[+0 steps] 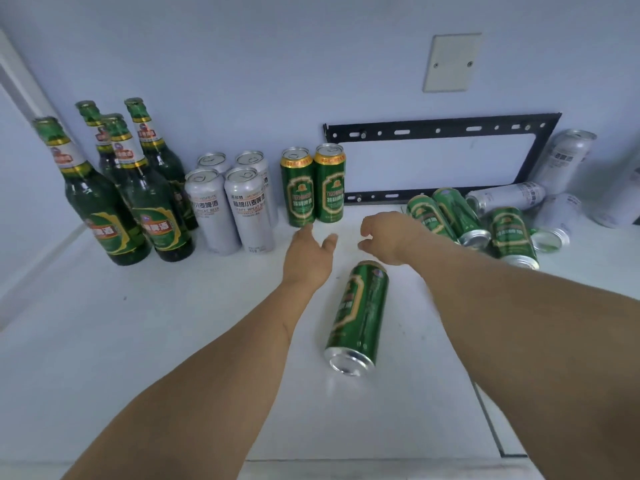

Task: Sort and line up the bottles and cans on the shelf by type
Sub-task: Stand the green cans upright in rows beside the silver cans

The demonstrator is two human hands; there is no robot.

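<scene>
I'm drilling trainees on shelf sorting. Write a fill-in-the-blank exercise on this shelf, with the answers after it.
1. The number of green glass bottles standing at the left is ____.
2. Beside them stand four ____ cans.
3. The green can between the forearms lies on its ____.
4. Neither the left hand nor the right hand holds ____.

Missing words: four; silver; side; anything

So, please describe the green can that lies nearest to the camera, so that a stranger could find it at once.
Start at the black metal bracket leaning on the back wall, then come forward over the white shelf to the space between the two forearms. There a green can lies on its side, alone, its silver end toward the camera; the other fallen green cans are piled at the right.
</scene>
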